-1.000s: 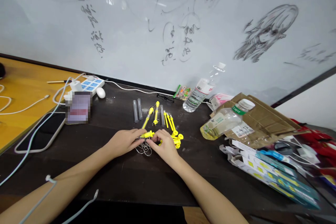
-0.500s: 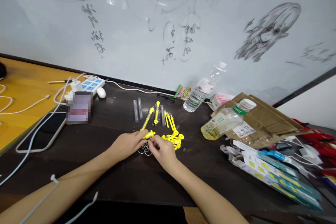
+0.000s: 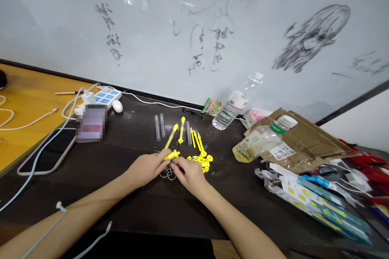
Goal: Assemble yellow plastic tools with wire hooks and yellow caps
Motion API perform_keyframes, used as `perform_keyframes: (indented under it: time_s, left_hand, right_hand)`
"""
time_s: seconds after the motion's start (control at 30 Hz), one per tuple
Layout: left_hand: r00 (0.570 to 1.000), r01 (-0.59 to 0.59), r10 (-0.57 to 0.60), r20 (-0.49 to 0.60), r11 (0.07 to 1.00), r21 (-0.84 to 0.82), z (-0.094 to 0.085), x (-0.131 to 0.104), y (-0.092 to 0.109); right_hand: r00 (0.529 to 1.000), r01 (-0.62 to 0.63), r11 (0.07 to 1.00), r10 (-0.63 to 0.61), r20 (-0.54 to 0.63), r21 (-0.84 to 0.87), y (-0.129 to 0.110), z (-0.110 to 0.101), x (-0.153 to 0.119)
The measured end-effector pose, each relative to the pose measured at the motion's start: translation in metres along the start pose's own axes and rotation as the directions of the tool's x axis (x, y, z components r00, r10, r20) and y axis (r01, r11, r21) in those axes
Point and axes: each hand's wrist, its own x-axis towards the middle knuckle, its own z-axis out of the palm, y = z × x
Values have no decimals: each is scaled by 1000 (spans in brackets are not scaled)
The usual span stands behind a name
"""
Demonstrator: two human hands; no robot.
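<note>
My left hand (image 3: 146, 167) pinches a small yellow plastic piece (image 3: 172, 155) above a bunch of thin metal wire hooks (image 3: 167, 174) on the dark table (image 3: 127, 206). My right hand (image 3: 189, 173) meets it from the right, fingertips closed at the hooks beside the yellow piece. A heap of yellow plastic parts (image 3: 203, 161) lies just right of my right hand. Beyond the hands lie two assembled yellow-tipped tubes (image 3: 176, 130) and clear empty tubes (image 3: 159, 126).
A phone (image 3: 48, 151) with a cable, a power strip (image 3: 103, 98) and a white mouse (image 3: 117, 106) sit at the left. Two plastic bottles (image 3: 235, 103), a cardboard box (image 3: 300, 137) and printed packets (image 3: 316, 202) crowd the right. A whiteboard (image 3: 194, 28) stands behind.
My right hand's fingers drew in toward the wire hooks and the yellow piece. My left hand stayed in place.
</note>
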Motion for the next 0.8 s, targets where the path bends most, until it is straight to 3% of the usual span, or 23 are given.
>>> perform_keyframes:
  time_s: [0.13,0.3,0.43,0.53,0.8]
  left_hand:
    - [999,25,-28,-26,996,-89,-4,1,-2]
    - [999,-30,25,-35,988,-153,-4,-1,-5]
    - [995,-98,95,-24,978,-182,-1,-2,-3]
    - [994,-111,109,-20,972,-207,0,-3,-2]
    - [992,-129,126,-28,949,-286,5,-3,-5]
  right_hand:
    - [990,-140,965,137,26,221,-3,0,1]
    - [930,-358,779,348,121,514,3,7,1]
    - [932,-362,772,295,210,522,10,11,-1]
    - [934,-358,774,290,210,523,11,12,-4]
    - [934,-349,643,293,202,682,3,10,-1]
